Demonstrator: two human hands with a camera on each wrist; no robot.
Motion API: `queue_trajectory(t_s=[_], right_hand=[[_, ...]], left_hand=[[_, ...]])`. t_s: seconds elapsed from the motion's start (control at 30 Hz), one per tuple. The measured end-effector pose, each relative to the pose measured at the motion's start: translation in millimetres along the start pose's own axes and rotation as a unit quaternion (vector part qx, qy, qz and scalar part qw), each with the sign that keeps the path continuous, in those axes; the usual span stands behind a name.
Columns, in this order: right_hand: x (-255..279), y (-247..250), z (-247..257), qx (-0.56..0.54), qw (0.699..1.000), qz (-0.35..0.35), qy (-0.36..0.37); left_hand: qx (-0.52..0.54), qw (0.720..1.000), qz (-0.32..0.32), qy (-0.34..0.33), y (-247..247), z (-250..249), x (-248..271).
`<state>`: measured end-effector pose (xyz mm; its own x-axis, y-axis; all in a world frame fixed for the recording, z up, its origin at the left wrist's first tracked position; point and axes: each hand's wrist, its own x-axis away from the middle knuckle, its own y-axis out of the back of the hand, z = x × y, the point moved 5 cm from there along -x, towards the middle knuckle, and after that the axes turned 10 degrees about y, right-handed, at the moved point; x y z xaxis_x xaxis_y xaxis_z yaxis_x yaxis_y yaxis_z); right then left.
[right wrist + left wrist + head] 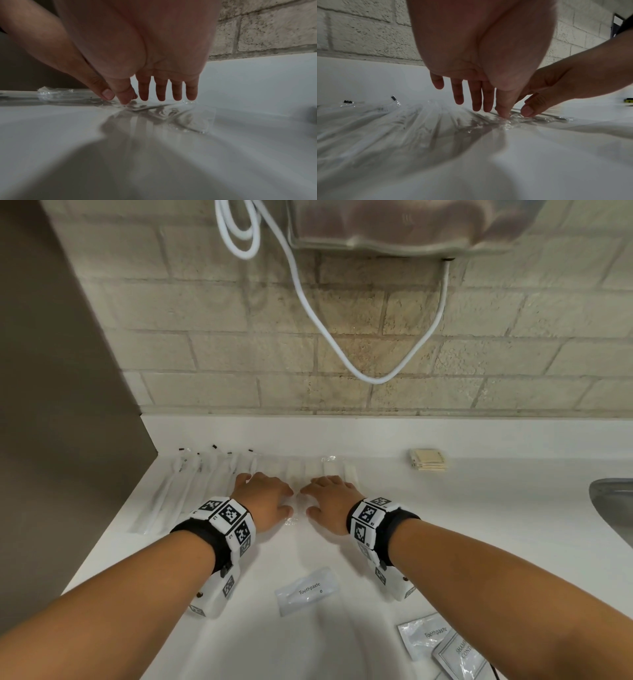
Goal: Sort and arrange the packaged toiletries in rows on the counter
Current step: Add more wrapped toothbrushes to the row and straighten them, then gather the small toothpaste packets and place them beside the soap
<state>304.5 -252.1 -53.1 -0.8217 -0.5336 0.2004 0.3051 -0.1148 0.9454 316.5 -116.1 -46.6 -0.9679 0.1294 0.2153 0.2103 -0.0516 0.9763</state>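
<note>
White counter [445,525]. Clear plastic wrappers [178,491] with white contents and small black tips in a row at the back left. White sachet [306,590], black "Toothpaste" print; second white sachet [426,635], same print. Beige packet stack [430,460]. Wall [205,344] of beige brick, grey mortar lines. White hose [308,302]. Wrist bands [229,518] white with black square-code patterns, black straps.

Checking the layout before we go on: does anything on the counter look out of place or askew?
Yes. Two toothpaste sachets lie loose and tilted near the front, one mid-counter, one at the right overlapping a shampoo packet. None is in the back row of clear-wrapped items. Nothing looks spilled or torn.
</note>
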Motion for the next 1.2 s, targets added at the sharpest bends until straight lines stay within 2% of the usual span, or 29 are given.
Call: queue_trajectory(t_s=[0.17,0.3,0.37,0.47,0.57,0.73,0.9,1.03,1.2], right_hand=[[20,9,-1,0.002,1.000,-0.013,-0.002],[59,18,-5,0.002,0.999,-0.037,-0.014],[86,15,-8,-0.015,0.999,-0.014,-0.033],[131,4,-12,-0.019,0.997,0.046,-0.067],[174,-4,-15,-0.014,0.991,0.093,-0.099],[223,-15,-14,0.029,0.984,0.152,-0.094],[238,-29,-16,0.010,0.991,0.075,-0.109],[246,-30,-21,0.002,0.990,0.032,-0.136],[253,-30,-24,-0.064,0.990,0.007,-0.122]], left_hand=[[0.033,0.999,-0.029,-0.005,12,-1,13],[0.081,0.994,-0.069,-0.026,19,-8,39],[0.112,0.990,-0.069,-0.044,13,-15,60],[0.153,0.988,0.000,-0.034,-10,-23,90],[0.103,0.993,0.052,-0.018,-32,-30,116],[0.108,0.994,0.028,0.008,-37,-45,142],[0.109,0.992,0.019,0.061,-36,-48,157],[0.181,0.983,0.013,0.028,-38,-56,165],[0.299,0.954,0.020,0.015,-30,-77,178]])
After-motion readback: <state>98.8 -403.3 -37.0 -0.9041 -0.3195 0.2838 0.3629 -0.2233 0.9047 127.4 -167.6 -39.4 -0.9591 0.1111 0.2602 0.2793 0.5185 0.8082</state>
